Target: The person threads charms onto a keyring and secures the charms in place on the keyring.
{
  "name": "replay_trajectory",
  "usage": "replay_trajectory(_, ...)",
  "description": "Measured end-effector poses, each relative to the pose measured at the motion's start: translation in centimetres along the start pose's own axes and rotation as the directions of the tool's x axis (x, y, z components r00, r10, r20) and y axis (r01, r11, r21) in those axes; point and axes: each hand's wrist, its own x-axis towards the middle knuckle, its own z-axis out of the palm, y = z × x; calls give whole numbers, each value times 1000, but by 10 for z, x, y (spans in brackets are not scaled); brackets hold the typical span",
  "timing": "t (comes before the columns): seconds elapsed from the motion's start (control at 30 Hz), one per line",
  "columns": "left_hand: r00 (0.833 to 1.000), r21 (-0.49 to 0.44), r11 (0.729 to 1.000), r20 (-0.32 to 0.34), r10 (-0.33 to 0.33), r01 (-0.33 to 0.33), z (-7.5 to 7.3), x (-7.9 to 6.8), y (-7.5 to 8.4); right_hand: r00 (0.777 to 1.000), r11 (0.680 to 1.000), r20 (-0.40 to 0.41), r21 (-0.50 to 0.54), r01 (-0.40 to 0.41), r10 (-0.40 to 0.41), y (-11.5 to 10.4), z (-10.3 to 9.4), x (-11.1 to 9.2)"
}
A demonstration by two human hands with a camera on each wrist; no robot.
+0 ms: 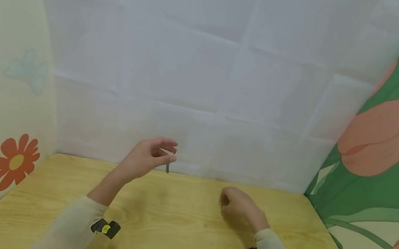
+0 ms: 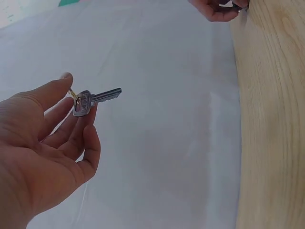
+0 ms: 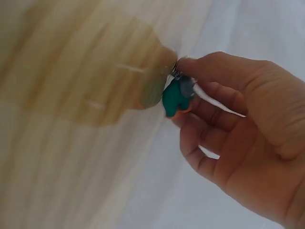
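In the left wrist view a silver key (image 2: pixel 106 96) hangs on a thin gold-coloured ring (image 2: pixel 73 94), which my left hand (image 2: pixel 52 138) pinches between thumb and fingers. The head view shows that left hand (image 1: pixel 146 157) raised above the table near its back edge, the key (image 1: pixel 167 168) pointing down. Lower and to the right, my right hand (image 1: pixel 238 203) is close to the tabletop. Its wrist view shows the hand (image 3: pixel 238 124) pinching a small green, grey and orange charm (image 3: pixel 176 98) by metal links at its top. The charm is at or just above the wood; contact is unclear.
The wooden table (image 1: pixel 169 238) runs back to a creased white sheet (image 1: pixel 176 67). Walls with painted flowers (image 1: pixel 14 162) stand on both sides. Each wrist carries a dark strap (image 1: pixel 106 228).
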Motion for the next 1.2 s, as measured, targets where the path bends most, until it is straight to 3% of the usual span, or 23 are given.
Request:
replay_trajectory(0.13, 1000, 57, 998, 3, 25, -25, 3, -1, 6, 998, 995, 6, 75, 67, -67, 7, 0, -1)
replay_trajectory(0.37, 1000, 69, 997, 6, 29, -30, 7, -2, 13, 996, 974, 62, 220, 51, -67, 7, -2, -2)
replay_trajectory(0.53, 998, 102, 994, -16, 52, -51, 10, -3, 18, 991, 932, 87, 355, 69, -106, -3, -12, -5)
replay_trajectory(0.73, 993, 147, 984, -40, 109, -102, 10, -5, 25, 977, 836, 86, 536, 119, -195, -21, -31, -6)
replay_trajectory(0.87, 990, 153, 980, -41, 132, -124, 7, -12, 26, 966, 709, 45, 688, 153, -253, -39, -41, -5)
replay_trajectory(0.97, 990, 160, 979, -47, 132, -123, 5, -18, 27, 959, 632, -15, 749, 198, -282, -54, -47, -5)
replay_trajectory(1.2, 988, 171, 976, -46, 145, -135, 11, -25, 39, 965, 564, -183, 784, 260, -190, -82, -65, -15)
